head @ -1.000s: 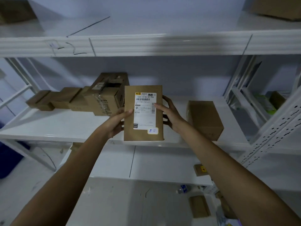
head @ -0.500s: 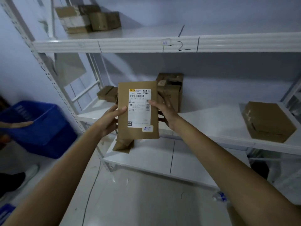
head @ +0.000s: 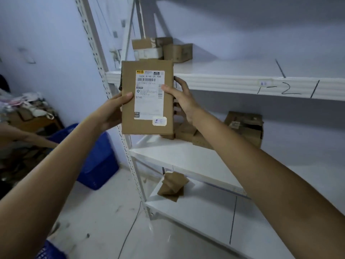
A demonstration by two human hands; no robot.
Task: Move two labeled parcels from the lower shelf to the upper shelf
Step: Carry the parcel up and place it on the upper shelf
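Note:
I hold a flat brown labeled parcel [head: 147, 116] upright in both hands, its white shipping label facing me. My left hand [head: 113, 111] grips its left edge and my right hand [head: 182, 98] grips its right edge. The parcel is raised in front of the left end of the upper shelf [head: 233, 83], level with its front lip. The lower shelf [head: 179, 156] lies below and behind it, with brown boxes [head: 244, 126] on it, partly hidden by my right forearm.
Several cardboard boxes [head: 162, 48] sit at the back left of the upper shelf. A perforated white upright [head: 100, 71] stands at the rack's left end. A blue crate [head: 97, 161] is on the floor at left, another person's arm [head: 28, 135] beside it. Folded cardboard [head: 172, 186] lies on the bottom shelf.
The parcel has risen from the level of the lower shelf to the upper shelf's lip. My view has swung left and up, bringing the rack's left end and the blue crate closer.

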